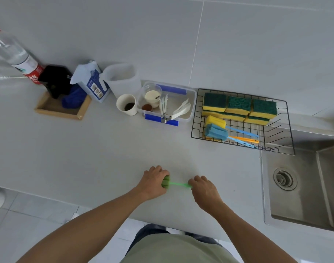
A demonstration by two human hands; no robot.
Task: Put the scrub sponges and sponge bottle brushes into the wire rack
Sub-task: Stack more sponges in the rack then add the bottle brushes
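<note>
A green sponge bottle brush (176, 184) lies across the counter near its front edge. My left hand (152, 182) is closed around its sponge head, and my right hand (204, 188) grips the end of its handle. The black wire rack (287, 126) stands at the back right. Several yellow-and-green scrub sponges (238, 106) are stacked along its far side. In front of them lie a yellow bottle brush (214, 121) and a blue bottle brush (216, 131), handles pointing right.
A steel sink (304, 186) sits to the right of the hands. Left of the rack stand a clear tub with utensils (190, 109), a paper cup (126, 104), a white jug (122, 78), a tissue box (94, 86), a wooden tray (61, 111) and a bottle (16, 54).
</note>
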